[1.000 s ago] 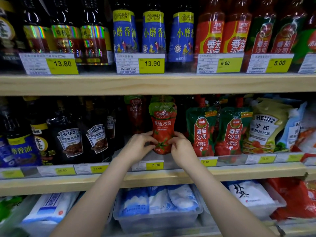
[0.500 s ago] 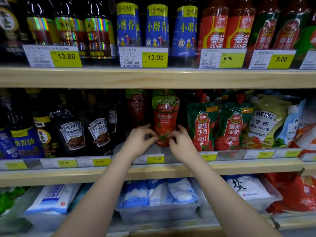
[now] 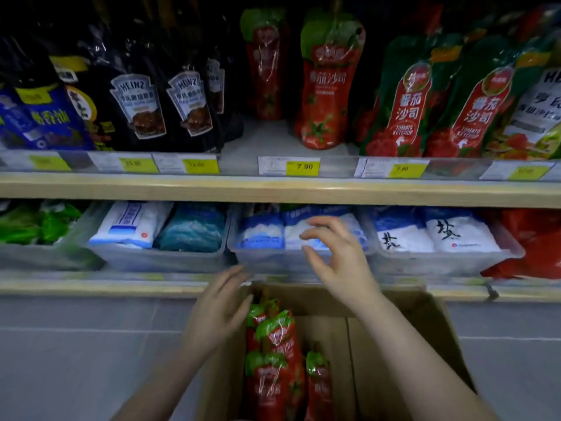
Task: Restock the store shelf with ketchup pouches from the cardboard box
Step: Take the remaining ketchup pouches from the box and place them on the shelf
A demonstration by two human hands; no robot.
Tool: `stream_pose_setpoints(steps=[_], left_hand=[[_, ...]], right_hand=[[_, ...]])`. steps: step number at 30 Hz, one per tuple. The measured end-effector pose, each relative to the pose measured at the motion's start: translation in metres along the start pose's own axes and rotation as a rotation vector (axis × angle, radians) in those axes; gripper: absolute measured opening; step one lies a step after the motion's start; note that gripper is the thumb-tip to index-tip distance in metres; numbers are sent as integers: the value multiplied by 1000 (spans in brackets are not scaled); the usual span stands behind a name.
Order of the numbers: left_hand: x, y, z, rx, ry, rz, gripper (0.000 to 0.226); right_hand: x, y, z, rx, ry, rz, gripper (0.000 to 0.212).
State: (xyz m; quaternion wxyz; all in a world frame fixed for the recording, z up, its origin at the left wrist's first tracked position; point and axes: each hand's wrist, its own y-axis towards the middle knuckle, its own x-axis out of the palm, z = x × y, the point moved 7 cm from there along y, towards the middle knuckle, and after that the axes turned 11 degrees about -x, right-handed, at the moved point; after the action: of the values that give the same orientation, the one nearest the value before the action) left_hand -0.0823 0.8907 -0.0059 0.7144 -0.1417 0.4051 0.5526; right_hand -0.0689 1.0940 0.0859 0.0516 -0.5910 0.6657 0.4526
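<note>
A red ketchup pouch point(image 3: 326, 83) with a green top stands upright on the middle shelf point(image 3: 273, 189), with another pouch point(image 3: 266, 65) behind it to the left. Below, an open cardboard box point(image 3: 403, 338) on the floor holds several more red pouches point(image 3: 274, 354) along its left side. My left hand point(image 3: 218, 311) hovers with straight fingers at the box's upper left edge, just beside the topmost pouches. My right hand point(image 3: 337, 259) is above the box's back edge, fingers loosely spread, holding nothing.
Dark Heinz sauce bottles point(image 3: 138, 107) fill the shelf left of the pouches; green-and-red ketchup pouches point(image 3: 406, 107) stand to the right. Clear bins point(image 3: 158, 259) of white and blue bags line the lower shelf. Grey tiled floor point(image 3: 76, 344) surrounds the box.
Both hands have let go of the pouch on the shelf and dropped down to the box. The view has tilted down, bringing the box into sight.
</note>
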Motion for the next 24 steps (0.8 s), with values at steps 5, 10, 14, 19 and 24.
stream_pose_setpoints(steps=[5, 10, 14, 19, 24], left_hand=[[44, -34, -40, -121, -20, -197, 62], [55, -31, -47, -106, 49, -247, 61], [56, -30, -48, -75, 77, -259, 58], [57, -31, -50, -85, 75, -261, 59], [57, -31, -50, -102, 72, -276, 62]], right_hand=[[71, -78, 42, 278, 148, -147, 15], [115, -132, 70, 582, 228, -229, 27], [134, -152, 81, 765, 338, -296, 51], [147, -155, 84, 825, 343, -345, 57], [135, -157, 88, 810, 301, -319, 12]])
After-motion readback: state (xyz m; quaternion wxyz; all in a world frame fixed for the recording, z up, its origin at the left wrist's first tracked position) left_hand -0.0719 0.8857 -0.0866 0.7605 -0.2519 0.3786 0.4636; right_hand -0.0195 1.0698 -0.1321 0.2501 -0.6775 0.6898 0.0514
